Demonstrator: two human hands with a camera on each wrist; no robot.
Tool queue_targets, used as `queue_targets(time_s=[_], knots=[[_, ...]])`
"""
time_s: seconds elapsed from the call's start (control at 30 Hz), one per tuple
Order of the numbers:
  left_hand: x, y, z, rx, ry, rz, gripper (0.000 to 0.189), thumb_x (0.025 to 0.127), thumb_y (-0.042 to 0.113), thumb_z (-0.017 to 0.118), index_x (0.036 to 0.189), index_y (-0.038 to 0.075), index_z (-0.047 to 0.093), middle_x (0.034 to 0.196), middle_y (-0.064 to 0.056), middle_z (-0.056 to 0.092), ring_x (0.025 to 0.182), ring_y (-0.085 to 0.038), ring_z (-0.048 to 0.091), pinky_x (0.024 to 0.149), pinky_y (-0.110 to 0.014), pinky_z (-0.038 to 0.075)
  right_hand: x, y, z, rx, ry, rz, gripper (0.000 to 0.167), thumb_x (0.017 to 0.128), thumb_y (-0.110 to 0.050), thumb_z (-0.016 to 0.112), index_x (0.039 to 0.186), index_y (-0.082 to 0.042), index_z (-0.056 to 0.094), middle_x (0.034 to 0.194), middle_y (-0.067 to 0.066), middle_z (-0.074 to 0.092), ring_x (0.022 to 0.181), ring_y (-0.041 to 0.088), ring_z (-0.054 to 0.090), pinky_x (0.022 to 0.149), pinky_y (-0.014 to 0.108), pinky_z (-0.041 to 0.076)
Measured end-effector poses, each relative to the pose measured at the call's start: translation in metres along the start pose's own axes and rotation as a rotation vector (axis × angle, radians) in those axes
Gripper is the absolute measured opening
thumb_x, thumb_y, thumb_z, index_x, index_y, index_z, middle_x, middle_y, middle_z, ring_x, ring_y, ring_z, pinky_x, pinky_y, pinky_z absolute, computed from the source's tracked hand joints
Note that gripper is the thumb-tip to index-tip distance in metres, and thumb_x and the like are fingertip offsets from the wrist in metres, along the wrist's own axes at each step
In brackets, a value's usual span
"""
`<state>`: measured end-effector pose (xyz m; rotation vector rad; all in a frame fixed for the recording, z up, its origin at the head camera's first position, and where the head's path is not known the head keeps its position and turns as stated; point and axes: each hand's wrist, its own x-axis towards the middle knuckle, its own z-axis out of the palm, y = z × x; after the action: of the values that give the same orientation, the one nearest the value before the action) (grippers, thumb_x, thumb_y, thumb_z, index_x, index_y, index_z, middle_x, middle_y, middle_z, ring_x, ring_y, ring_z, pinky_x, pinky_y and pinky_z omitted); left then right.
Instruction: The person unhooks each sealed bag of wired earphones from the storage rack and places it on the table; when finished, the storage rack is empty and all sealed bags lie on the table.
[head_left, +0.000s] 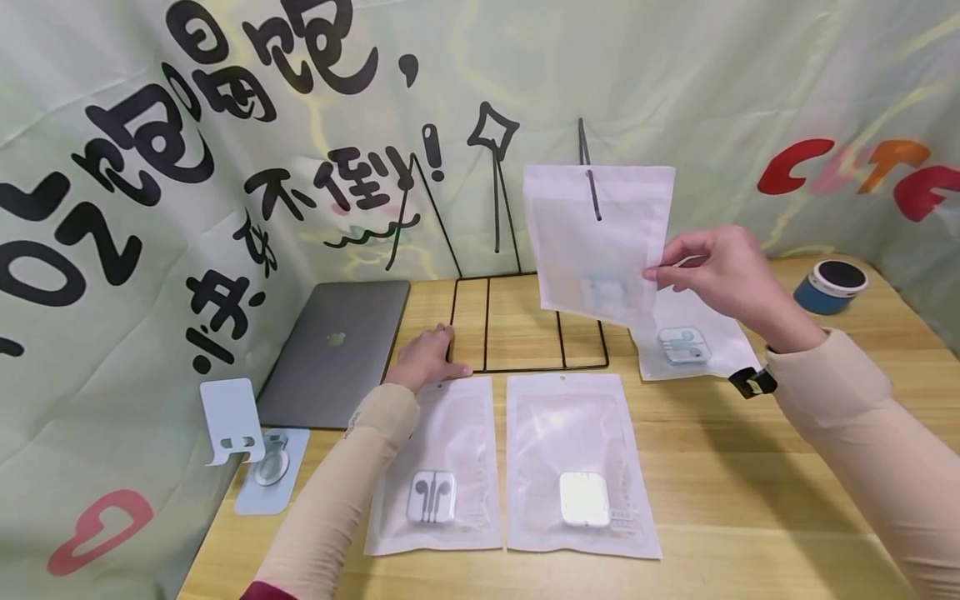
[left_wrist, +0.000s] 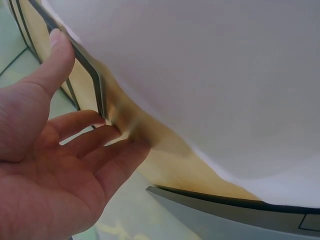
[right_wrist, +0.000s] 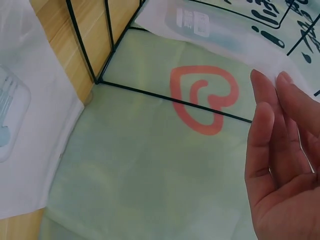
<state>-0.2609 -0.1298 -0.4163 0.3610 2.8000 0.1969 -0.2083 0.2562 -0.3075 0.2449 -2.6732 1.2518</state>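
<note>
A white zip-top bag (head_left: pixel 600 242) hangs from a prong of the black wire display rack (head_left: pixel 546 369), the prong's tip showing in front of it. Thumb and fingertips of my right hand (head_left: pixel 723 271) pinch its lower right edge; the right wrist view shows the same hand (right_wrist: pixel 285 150) at the bag's side. At the rack's front left corner rests my left hand (head_left: pixel 423 358). In the left wrist view this hand (left_wrist: pixel 75 145) lays its thumb on the front wire, its other fingers spread by the corner. Before the rack lie two bags, one with earphones (head_left: pixel 432 497) visible.
Another bag with a clear earphone case (head_left: pixel 683 345) lies right of the rack, partly behind my right hand. A grey laptop (head_left: pixel 337 350) and a white phone stand (head_left: pixel 231 421) are at the left. A blue round speaker (head_left: pixel 829 287) stands far right. Printed cloth hangs behind.
</note>
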Motion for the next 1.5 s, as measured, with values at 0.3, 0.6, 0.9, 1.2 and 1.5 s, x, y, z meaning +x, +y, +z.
queue_targets(time_s=[0.3, 0.6, 0.9, 1.2, 1.5], knots=[[0.001, 0.001, -0.002, -0.012, 0.006, 0.007, 0.084, 0.086, 0.045, 0.075, 0.151, 0.005, 0.039, 0.156, -0.017, 0.032, 0.136, -0.035, 0.040, 0.102, -0.051, 0.041, -0.016, -0.012, -0.007, 0.000, -0.023, -0.018, 0.012, 0.082, -0.015, 0.083, 0.089, -0.006, 0.077, 0.089, 0.003, 0.074, 0.070, 0.014, 0.069, 0.061, 0.024, 0.046], [0.000, 0.001, 0.000, -0.024, 0.001, -0.001, 0.085, 0.086, 0.045, 0.075, 0.151, 0.005, 0.038, 0.157, -0.017, 0.031, 0.137, -0.035, 0.039, 0.103, -0.052, 0.040, -0.036, -0.015, -0.013, -0.011, -0.032, -0.061, 0.008, 0.082, -0.013, 0.083, 0.085, -0.008, 0.077, 0.085, 0.004, 0.074, 0.066, 0.015, 0.070, 0.065, 0.019, 0.042], [0.000, 0.001, 0.000, -0.013, 0.000, 0.001, 0.085, 0.087, 0.044, 0.075, 0.152, 0.005, 0.038, 0.157, -0.018, 0.030, 0.137, -0.035, 0.038, 0.103, -0.052, 0.040, -0.054, -0.015, -0.014, -0.008, -0.030, -0.103, 0.010, 0.079, -0.008, 0.084, 0.080, -0.014, 0.077, 0.081, 0.002, 0.073, 0.062, 0.015, 0.068, 0.056, 0.020, 0.047], [-0.001, 0.000, 0.000, -0.016, -0.005, 0.001, 0.085, 0.087, 0.044, 0.075, 0.152, 0.005, 0.037, 0.157, -0.017, 0.030, 0.138, -0.036, 0.037, 0.103, -0.053, 0.039, -0.069, -0.017, -0.015, 0.050, -0.044, -0.136, 0.009, 0.079, -0.003, 0.083, 0.080, -0.010, 0.077, 0.077, 0.003, 0.073, 0.058, 0.013, 0.064, 0.050, 0.022, 0.045], [-0.001, 0.000, -0.001, -0.010, -0.007, 0.000, 0.084, 0.087, 0.045, 0.074, 0.152, 0.005, 0.037, 0.157, -0.016, 0.031, 0.137, -0.035, 0.038, 0.102, -0.051, 0.041, -0.088, -0.018, -0.021, 0.096, -0.039, -0.183, 0.019, 0.077, 0.006, 0.081, 0.078, -0.011, 0.077, 0.075, 0.006, 0.073, 0.059, 0.011, 0.066, 0.048, 0.022, 0.045]])
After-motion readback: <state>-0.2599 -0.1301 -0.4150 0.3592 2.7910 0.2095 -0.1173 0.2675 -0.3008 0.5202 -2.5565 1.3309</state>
